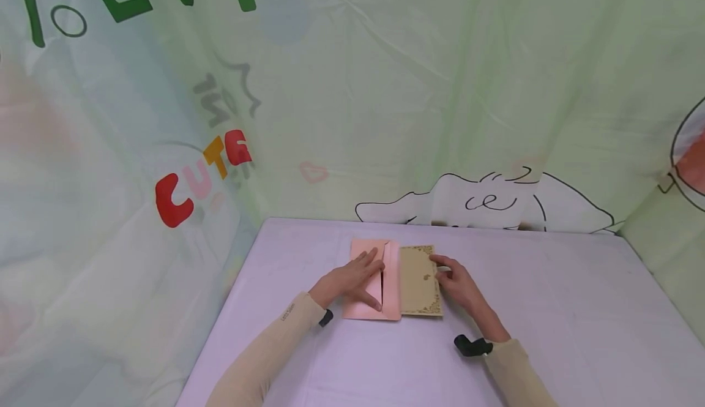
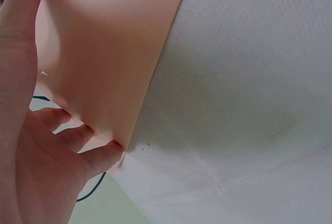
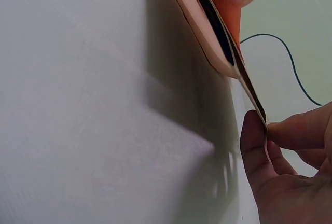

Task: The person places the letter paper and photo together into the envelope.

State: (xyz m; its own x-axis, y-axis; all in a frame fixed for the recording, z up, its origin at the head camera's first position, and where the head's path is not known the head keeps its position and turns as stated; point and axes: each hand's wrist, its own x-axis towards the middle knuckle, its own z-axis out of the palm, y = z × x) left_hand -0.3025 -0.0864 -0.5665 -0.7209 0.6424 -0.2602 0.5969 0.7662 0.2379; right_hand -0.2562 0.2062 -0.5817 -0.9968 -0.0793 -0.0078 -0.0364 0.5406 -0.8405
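A pink envelope [image 1: 392,284] lies on the table with a dark slit gaping along its length. My left hand [image 1: 355,278] rests on it, fingers spread, thumb and forefinger beside the slit. In the left wrist view, the fingertips [image 2: 109,154] touch the envelope near its far edge. A beige card [image 1: 417,281] with ornate brown corners adjoins the envelope's right side; whether its left edge is tucked in cannot be told. My right hand [image 1: 457,281] pinches the card's right edge between thumb and fingers, plainly seen in the right wrist view, where the card [image 3: 254,97] shows edge-on, slightly raised.
A pale lilac cloth covers the table [image 1: 540,309]. Printed curtains [image 1: 352,113] stand behind and at both sides, close to the table's back edge. Small black devices [image 1: 472,346] sit on both wrists.
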